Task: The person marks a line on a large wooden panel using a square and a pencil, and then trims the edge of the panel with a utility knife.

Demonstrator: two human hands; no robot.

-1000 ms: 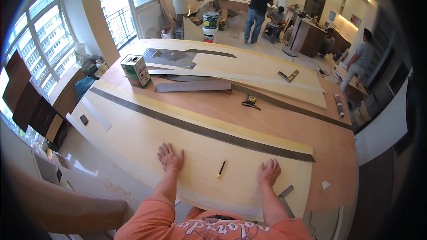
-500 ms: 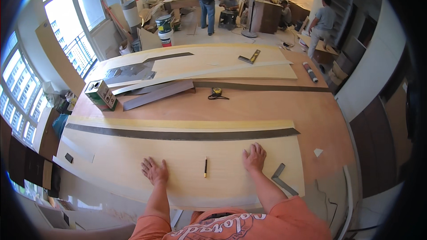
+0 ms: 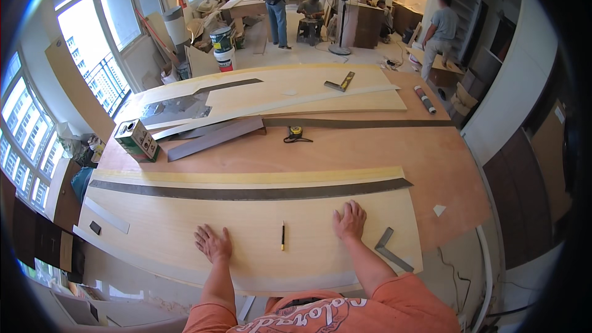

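My left hand (image 3: 213, 243) lies spread on a pale wooden board (image 3: 154, 234), left of a pencil (image 3: 283, 235). My right hand (image 3: 350, 222) rests on it right of the pencil, fingers apart and slightly bent. Neither holds anything. A dark metal square (image 3: 394, 259) lies beside my right forearm. A long dark strip (image 3: 246, 192) and a yellow-edged band (image 3: 259, 176) run along the board's far side. A small dark block (image 3: 95, 227) is near its left end.
Beyond lie a green can (image 3: 137, 140), tape measure (image 3: 295, 135), long strips (image 3: 216, 139), more boards (image 3: 320, 100), another square (image 3: 339, 84) and a tube (image 3: 425, 100). Several workers stand or crouch across the room, one (image 3: 277, 9) in jeans. Stacked buckets (image 3: 223, 55) stand behind the table.
The camera's view has swung, so the table and room now sit more level, with far things shifted left. Both hands remain on the board. The far worker in jeans has raised an arm.
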